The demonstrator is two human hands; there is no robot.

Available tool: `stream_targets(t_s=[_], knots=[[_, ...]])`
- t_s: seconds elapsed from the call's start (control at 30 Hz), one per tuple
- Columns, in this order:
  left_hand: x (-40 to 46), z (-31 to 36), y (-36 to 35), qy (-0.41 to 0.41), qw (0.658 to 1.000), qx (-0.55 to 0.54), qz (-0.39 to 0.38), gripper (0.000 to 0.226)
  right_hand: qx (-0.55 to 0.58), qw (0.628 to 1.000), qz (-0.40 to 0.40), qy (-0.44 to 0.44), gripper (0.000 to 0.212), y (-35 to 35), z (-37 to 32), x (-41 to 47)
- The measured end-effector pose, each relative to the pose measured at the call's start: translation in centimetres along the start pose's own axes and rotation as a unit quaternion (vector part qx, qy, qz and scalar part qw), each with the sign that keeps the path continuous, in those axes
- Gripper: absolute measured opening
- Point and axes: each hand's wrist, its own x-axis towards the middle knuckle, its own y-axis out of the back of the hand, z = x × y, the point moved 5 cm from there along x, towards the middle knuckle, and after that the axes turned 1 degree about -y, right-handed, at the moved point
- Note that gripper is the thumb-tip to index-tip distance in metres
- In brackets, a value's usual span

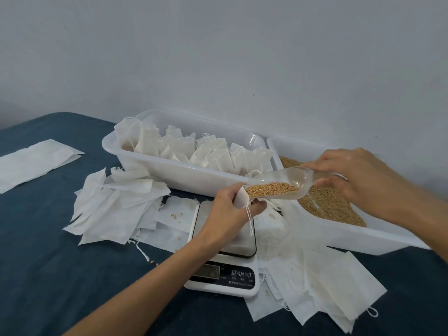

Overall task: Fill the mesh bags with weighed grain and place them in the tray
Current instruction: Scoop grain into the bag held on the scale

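Note:
My left hand (pixel 226 209) grips the mouth of a white mesh bag (pixel 240 198) above the scale (pixel 224 258). My right hand (pixel 351 174) holds a clear plastic scoop (pixel 294 181) by its handle, tilted with its lip at the bag's opening. Golden grain (pixel 271 189) lies in the scoop's front half. Behind, a white tray (pixel 169 170) holds several filled, tied bags (pixel 208 152). To the right, a second white tray (pixel 351 235) holds loose grain (pixel 332 207).
Empty flat bags lie in piles left of the scale (pixel 116 207) and at its right front (pixel 322 287). A separate sheet (pixel 34 161) lies far left. A few stray grains dot the dark blue cloth (pixel 60 263). A pale wall stands close behind the trays.

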Motion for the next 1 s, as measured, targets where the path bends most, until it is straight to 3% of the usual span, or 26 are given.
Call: stream_targets(t_s=[1.0], knots=[[0.02, 0.37, 0.25, 0.002, 1.0, 0.015, -0.002, 0.018, 0.0, 1.0, 0.01, 0.003, 0.038, 0.45, -0.25, 0.34]])
